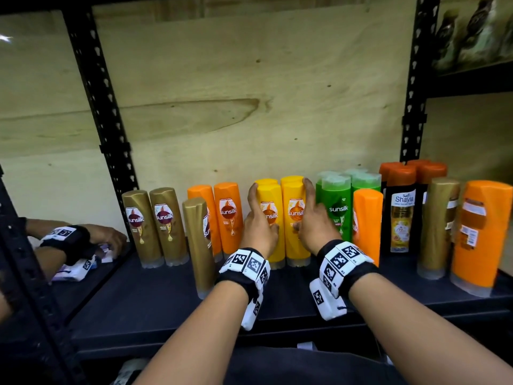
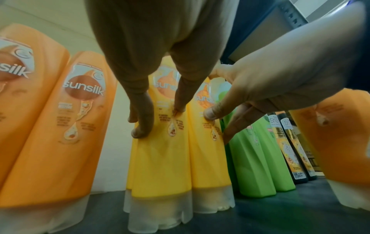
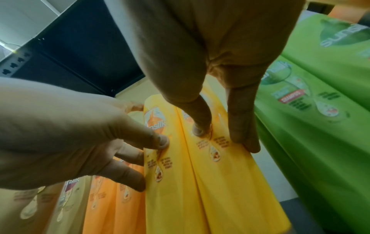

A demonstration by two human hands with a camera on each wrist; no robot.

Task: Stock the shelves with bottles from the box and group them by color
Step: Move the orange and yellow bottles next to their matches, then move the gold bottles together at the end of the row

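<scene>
Two yellow Sunsilk bottles stand side by side at mid shelf, in front of two more yellow ones (image 1: 266, 181). My left hand (image 1: 263, 208) grips the left yellow bottle (image 1: 277, 251), fingers along its left side and thumb on the label. My right hand (image 1: 304, 204) grips the right yellow bottle (image 1: 295, 248) the same way from its right side. The left wrist view shows my left hand's fingers (image 2: 140, 125) on the left yellow bottle (image 2: 160, 166). In the right wrist view my right hand's fingers (image 3: 244, 136) lie on the right yellow bottle (image 3: 230, 182). The box is out of view.
On the dark shelf (image 1: 166, 295), from left: gold bottles (image 1: 141, 226), one gold bottle (image 1: 198, 245) standing forward, orange bottles (image 1: 229, 215), then green bottles (image 1: 337, 207), an orange bottle (image 1: 366, 223), dark Shayla bottles (image 1: 401, 212), a gold bottle (image 1: 438, 226), another orange bottle (image 1: 480, 234). Another person's hand (image 1: 105, 237) works beyond the left post (image 1: 102, 107).
</scene>
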